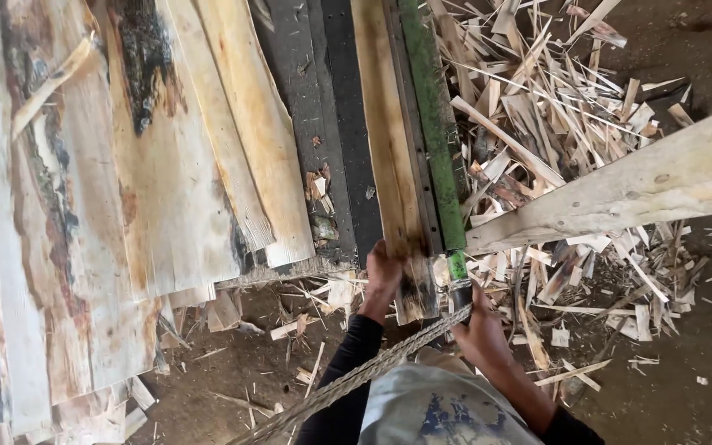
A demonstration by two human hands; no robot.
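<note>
My left hand (382, 276) has its fingers curled together over the near end of the long pale veneer strip (389, 156), a thin ribbon of peeled wood, yellow-tan, with a dark scorched-looking patch right where I grip it. My right hand (478, 330) is clamped around the lower end of the long green-painted metal bar (434, 132), which lies just beside the strip along its right edge and touches it. The thick twisted grey rope (372, 367) passes under my right fist; whether my fingers also pinch it I cannot tell.

As I judge it, my left fingertips sit very near the bar's edge, so if the bar comes down or slides while I grip there, they could be nipped. The veneer is brittle and fibrous; pulled crooked it would likely split along the grain and leave splinters in my palm. The rope hangs slack across my front and could snag my dark sleeve.

The strip runs away from me up a dark grey flat machine bed (335, 124), gritty with chips. Left of it lies a stack of broad, wavy veneer sheets (125, 189), blotched rust and black, edges ragged. To the right a heap of narrow broken wood offcuts (554, 140) covers the dirt floor, and a rough pale wooden beam (644, 185) slants across them, knotted and coarse-sawn
</note>
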